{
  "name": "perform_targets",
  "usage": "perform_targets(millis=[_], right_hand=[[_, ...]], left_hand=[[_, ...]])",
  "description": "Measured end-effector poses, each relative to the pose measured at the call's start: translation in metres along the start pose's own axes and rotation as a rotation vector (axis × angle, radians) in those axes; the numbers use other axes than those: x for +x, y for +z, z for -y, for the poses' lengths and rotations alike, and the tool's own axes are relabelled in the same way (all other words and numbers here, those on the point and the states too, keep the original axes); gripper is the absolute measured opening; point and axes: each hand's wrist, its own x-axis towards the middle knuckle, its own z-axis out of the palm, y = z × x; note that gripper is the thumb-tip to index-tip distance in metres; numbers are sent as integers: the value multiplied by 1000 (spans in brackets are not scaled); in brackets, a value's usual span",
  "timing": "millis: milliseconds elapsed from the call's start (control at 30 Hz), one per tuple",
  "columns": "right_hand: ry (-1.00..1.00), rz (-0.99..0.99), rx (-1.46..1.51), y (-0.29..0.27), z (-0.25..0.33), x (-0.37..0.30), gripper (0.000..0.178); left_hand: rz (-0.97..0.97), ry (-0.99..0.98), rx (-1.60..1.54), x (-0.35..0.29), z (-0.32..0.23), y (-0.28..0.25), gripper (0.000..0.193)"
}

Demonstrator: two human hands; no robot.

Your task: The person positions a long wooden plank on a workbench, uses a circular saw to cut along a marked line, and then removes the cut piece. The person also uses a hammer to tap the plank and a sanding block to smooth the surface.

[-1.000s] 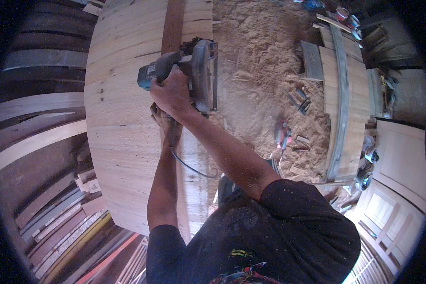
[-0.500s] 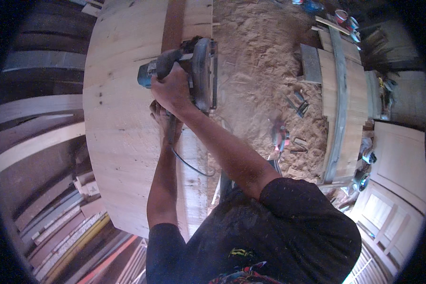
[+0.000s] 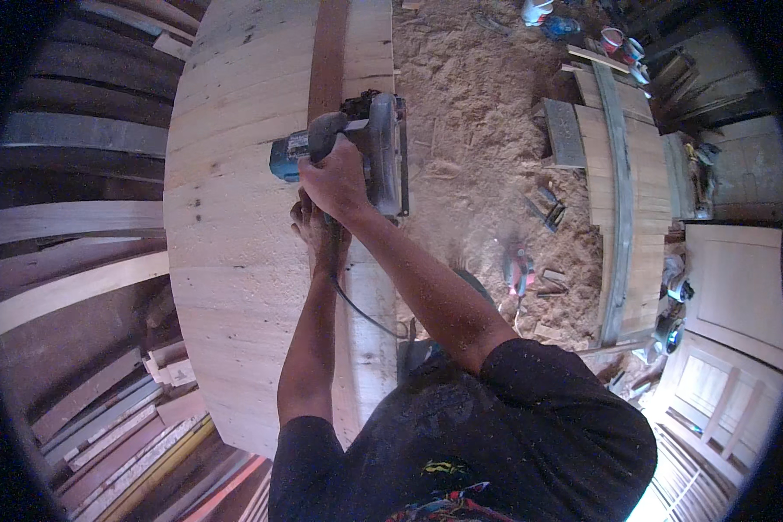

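A circular saw (image 3: 383, 157) with a teal motor housing sits at the right edge of a large pale wood panel (image 3: 235, 287). My right hand (image 3: 335, 178) is wrapped around its dark handle. Just behind and below it, my left hand (image 3: 311, 228) rests on a long brown wooden strip (image 3: 327, 52), its fingers spread onto the panel; part of it is hidden by my right hand and the saw. A black cord (image 3: 365, 315) trails from the saw toward my body. The blade's lower part cannot be seen.
Sawdust (image 3: 461, 130) covers the ground to the right, where a red tool (image 3: 520, 271) and dark hand tools (image 3: 548, 209) lie. Farther right are pale boards (image 3: 644, 191) and panelled doors (image 3: 731, 287). Stacked planks (image 3: 78, 217) line the left side.
The saw and both hands have slid slightly farther forward along the panel. The whole view has shifted a little, so the panel appears lower and more to the right.
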Motion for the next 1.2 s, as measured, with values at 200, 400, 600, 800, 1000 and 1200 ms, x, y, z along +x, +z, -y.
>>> perform_targets(millis=[200,400,600,800,1000,1200], right_hand=[[50,40,22,5,-1,8,24],[-25,13,-3,7,-3,20,25],[-28,9,14,9,-8,33,28],[3,37,50,2,12,42,29],[-39,11,6,10,-11,60,30],[48,53,-25,9,0,73,30]], left_hand=[[-75,53,12,7,5,4,70],[-87,44,-9,21,6,10,69],[-136,54,-144,26,-15,2,71],[-62,109,39,40,6,16,77],[-123,82,-117,49,-11,18,77],[7,53,-2,72,-8,20,81]])
